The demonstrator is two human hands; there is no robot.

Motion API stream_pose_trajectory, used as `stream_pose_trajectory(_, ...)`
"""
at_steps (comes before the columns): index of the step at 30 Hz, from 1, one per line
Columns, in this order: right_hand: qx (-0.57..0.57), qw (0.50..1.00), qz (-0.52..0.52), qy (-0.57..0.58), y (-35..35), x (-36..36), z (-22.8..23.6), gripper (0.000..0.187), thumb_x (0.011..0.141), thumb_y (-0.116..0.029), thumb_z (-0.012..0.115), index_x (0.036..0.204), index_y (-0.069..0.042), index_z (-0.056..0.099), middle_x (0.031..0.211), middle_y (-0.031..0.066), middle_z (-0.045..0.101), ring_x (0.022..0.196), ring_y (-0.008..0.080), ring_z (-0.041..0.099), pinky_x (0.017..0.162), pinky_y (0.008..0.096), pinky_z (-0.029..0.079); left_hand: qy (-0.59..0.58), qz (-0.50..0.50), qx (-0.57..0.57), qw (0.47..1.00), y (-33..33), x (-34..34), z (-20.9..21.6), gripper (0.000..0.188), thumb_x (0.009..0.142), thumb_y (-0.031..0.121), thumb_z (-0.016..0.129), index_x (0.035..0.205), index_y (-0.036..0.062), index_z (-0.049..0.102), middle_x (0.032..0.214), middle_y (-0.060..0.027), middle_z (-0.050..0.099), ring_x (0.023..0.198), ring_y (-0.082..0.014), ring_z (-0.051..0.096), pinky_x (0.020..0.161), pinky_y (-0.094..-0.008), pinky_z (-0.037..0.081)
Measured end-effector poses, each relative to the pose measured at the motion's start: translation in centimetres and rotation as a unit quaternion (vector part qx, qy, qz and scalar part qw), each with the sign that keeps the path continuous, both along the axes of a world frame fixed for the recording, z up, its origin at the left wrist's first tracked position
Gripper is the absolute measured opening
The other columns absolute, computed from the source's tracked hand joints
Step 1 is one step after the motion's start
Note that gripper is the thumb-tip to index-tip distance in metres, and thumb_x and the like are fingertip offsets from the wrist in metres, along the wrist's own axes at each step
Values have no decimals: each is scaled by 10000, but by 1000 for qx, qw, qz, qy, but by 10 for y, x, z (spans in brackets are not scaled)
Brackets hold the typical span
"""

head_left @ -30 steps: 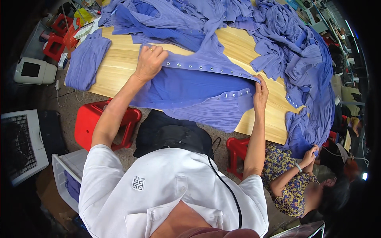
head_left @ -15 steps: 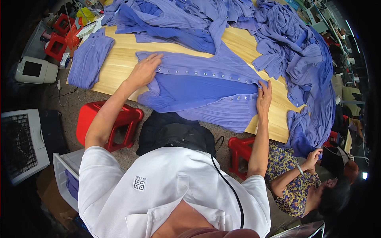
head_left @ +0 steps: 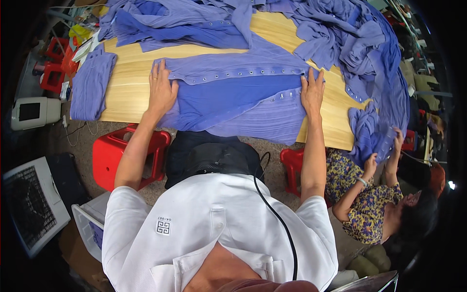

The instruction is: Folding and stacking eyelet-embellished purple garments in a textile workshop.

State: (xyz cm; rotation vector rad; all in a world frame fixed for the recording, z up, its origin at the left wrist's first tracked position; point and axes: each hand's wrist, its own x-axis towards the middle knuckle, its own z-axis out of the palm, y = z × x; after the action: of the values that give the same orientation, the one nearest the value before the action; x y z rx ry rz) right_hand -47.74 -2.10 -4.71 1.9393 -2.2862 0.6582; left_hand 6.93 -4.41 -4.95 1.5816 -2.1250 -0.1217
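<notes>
Violet-blue garment [head_left: 233, 95] is lying spread on the tabletop [head_left: 129, 92], along the near edge; its finely ribbed outer cloth is framing a smoother, deeper blue middle, with small round metallic fittings lining both facing bands. Left hand [head_left: 163, 92]: grip opening flat, palm down on the left end. Right hand [head_left: 313, 92]: fingers extending over the right end; cannot tell whether they are pinching cloth. White bin [head_left: 86, 238] at lower left is holding purple cloth [head_left: 97, 234]. White shirt [head_left: 224, 194] is bearing a square geometric emblem [head_left: 163, 227] with tiny lettering.
</notes>
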Motion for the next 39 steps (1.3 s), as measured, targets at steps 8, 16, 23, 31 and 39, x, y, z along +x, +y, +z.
stream_pose_trajectory(8, 30, 1000, -7, 5, -16, -10, 7, 588, 1117, -420, 624, 1619, -118, 561, 1740, 329, 321, 1558, 503, 425, 1263, 719, 287, -17, -107, 5, 994, -87, 27, 18, 383, 868, -64, 634, 1234, 23, 565, 1653, -299, 465, 1558, -588, 340, 1309, -558, 318)
stream_pose_trajectory(16, -103, 993, 56, -25, 24, -6, 23, 552, 1029, -329, 777, 1524, -124, 646, 1713, 292, 389, 1517, 462, 485, 1248, 714, 321, -46, -61, -81, 994, -3, -19, 74, 509, 870, -87, 653, 1340, 103, 696, 1523, -171, 607, 1435, -405, 546, 1172, -537, 445)
stream_pose_trajectory(23, -43, 996, 72, 9, 71, -5, 42, 516, 923, -353, 876, 1357, -97, 767, 1443, 207, 638, 1166, 345, 693, 1112, 574, 454, -4, -128, -5, 992, 108, -93, 78, 382, 922, 307, 835, 1176, 44, 723, 1120, -113, 677, 1014, -325, 641, 849, -455, 483)
stream_pose_trajectory(31, 29, 989, 22, -144, 55, -14, 43, 245, 813, -159, 932, 986, -41, 805, 911, 133, 760, 819, 302, 743, 793, 411, 590, -46, -117, -57, 990, 126, -81, 45, 407, 808, 73, 757, 1213, 45, 734, 1195, -104, 700, 1108, -300, 662, 933, -443, 521)
stream_pose_trajectory(39, -28, 983, 82, -160, 56, -20, 37, 367, 883, -19, 836, 1244, -34, 775, 1007, 134, 741, 939, 299, 722, 877, 412, 561, -45, -73, -79, 993, 139, -47, 47, 304, 789, 57, 729, 1092, 43, 726, 1143, -99, 709, 1144, -302, 673, 1027, -476, 487)
